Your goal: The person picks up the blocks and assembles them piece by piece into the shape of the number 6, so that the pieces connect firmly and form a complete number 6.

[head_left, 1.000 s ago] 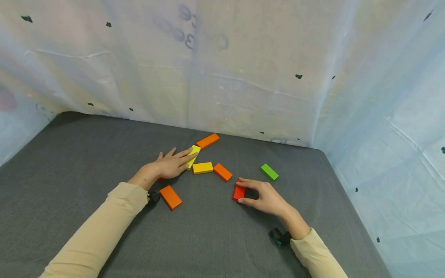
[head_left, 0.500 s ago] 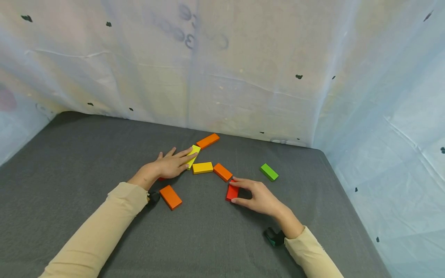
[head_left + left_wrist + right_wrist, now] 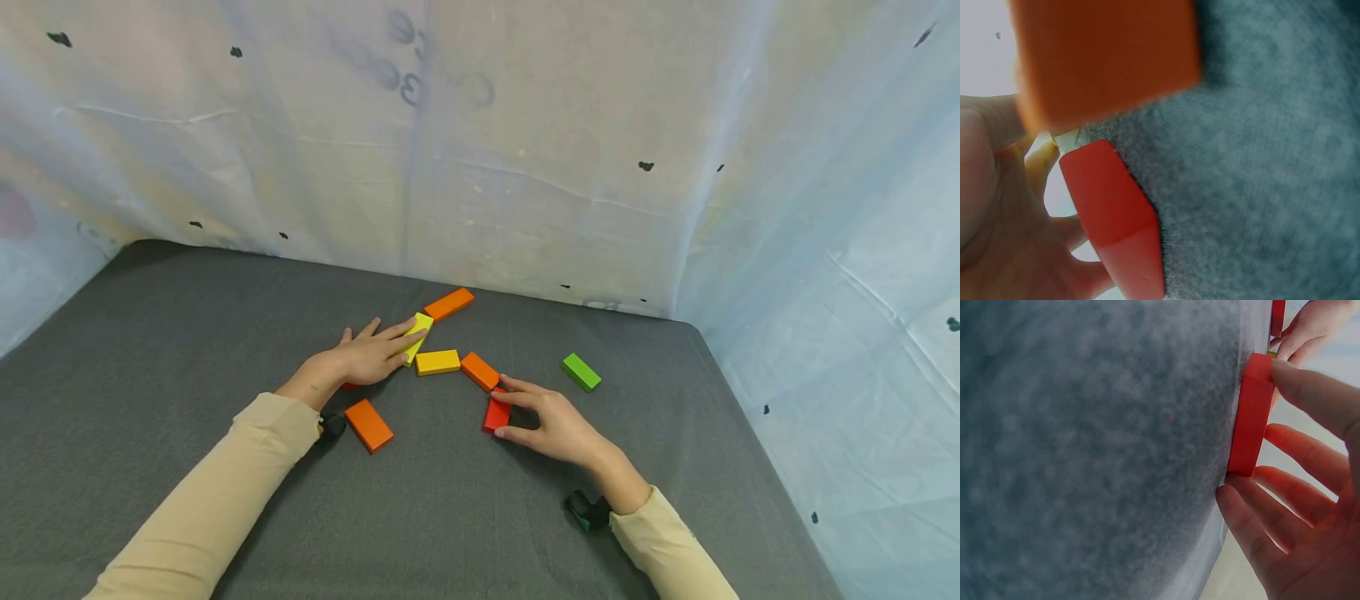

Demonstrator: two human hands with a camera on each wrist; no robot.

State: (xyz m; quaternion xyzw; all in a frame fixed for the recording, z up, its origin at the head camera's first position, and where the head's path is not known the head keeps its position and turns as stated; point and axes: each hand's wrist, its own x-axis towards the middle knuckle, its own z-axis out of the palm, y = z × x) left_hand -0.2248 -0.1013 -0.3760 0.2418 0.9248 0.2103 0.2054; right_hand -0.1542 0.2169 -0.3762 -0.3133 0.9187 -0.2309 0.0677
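My right hand point(image 3: 558, 427) pinches a red block point(image 3: 496, 414) between thumb and fingers, low on the grey cloth; the right wrist view shows the thumb on one end of this red block point(image 3: 1252, 415). Its far end is right at the near end of an orange block point(image 3: 480, 372). My left hand point(image 3: 365, 358) lies with fingers spread, fingertips over a light yellow block point(image 3: 422, 330). A deeper yellow block point(image 3: 437, 362) sits between that and the orange one, making a bent row. Mostly hidden beneath the left hand is another red block point(image 3: 1113, 206).
A second orange block point(image 3: 449, 303) meets the light yellow block's far end. Near the left wrist lies a third orange block point(image 3: 369, 426). A green block point(image 3: 581, 372) lies off to the right. Pale sheeting point(image 3: 525, 167) walls in the grey table point(image 3: 450, 517) behind and at the sides.
My right hand has slid the red block leftward across the cloth, up to the end of the orange block. The left hand and the other blocks stay where they were.
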